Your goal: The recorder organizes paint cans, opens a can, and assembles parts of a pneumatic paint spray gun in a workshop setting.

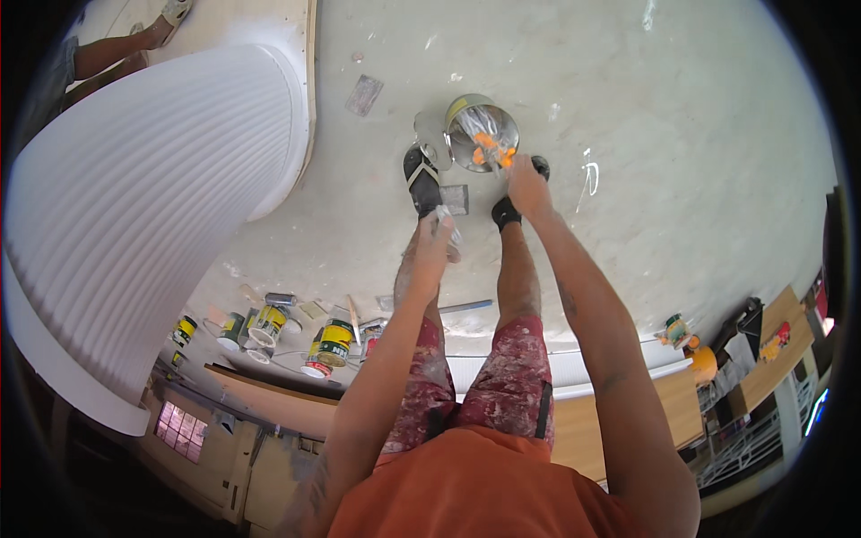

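My right hand [527, 188] is closed on the gathered end of a clear plastic bag [485, 125] with orange pieces inside. The bag sits in the mouth of a metal tin [452, 154] on the floor between my feet. Lower and to the left, my left hand [434, 247] pinches a crumpled piece of clear plastic [446, 218], partly blurred. Beside the tin, a shiny flat piece that looks like a lid [429, 134] lies near my left sandal [420, 170]. A grey rectangular pad [455, 199] rests on the floor between my feet.
A big white ribbed curved panel [170, 152] stands at the left, with another person's legs [112, 54] beyond it. A second rectangular pad [364, 95] lies on the pale floor. Several paint cans [335, 342] stand at lower left; wooden boards [628, 412] are at lower right.
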Motion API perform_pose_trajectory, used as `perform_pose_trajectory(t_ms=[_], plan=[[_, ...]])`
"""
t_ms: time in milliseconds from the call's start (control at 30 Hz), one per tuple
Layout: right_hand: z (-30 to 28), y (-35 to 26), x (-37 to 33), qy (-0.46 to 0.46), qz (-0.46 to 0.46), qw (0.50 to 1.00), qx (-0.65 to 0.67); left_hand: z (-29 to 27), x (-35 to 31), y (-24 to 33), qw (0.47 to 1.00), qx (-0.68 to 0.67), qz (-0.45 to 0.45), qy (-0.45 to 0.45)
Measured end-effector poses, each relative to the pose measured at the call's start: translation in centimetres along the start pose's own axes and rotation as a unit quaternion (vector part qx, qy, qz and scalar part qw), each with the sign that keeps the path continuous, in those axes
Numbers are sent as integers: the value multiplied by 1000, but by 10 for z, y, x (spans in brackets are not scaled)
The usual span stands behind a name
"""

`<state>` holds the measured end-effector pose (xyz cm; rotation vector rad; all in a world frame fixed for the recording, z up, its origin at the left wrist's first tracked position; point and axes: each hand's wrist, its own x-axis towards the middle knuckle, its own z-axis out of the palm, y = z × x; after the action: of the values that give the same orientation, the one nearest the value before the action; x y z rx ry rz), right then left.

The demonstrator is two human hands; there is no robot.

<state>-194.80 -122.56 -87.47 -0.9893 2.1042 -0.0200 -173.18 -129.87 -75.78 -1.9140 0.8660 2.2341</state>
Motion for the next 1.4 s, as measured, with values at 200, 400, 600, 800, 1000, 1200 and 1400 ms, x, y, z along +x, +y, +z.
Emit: perform_pose_trajectory(t_ms=[200, 400, 600, 800, 1000, 1200, 1400], plan=[[-21, -12, -56, 67, 1, 992, 111, -3, 17, 26, 998, -26, 13, 53], [-34, -8, -84, 38, -6, 991, 125, 16, 49, 66, 998, 8, 44, 53], [-32, 10, -108, 52, 15, 986, 156, 39, 95, 77, 995, 79, 17, 64], [-45, 1, -132, 58, 69, 978, 186, 52, 145, 54, 983, 153, -12, 98], [-55, 14, -152, 123, 74, 958, 249, 94, 154, 46, 975, 191, -13, 111], [-54, 3, -150, 184, 74, 942, 271, 84, 180, 33, 981, 170, -32, 86], [-43, -11, -133, 195, 148, 893, 377, 85, 228, 53, 934, 344, -62, 72]])
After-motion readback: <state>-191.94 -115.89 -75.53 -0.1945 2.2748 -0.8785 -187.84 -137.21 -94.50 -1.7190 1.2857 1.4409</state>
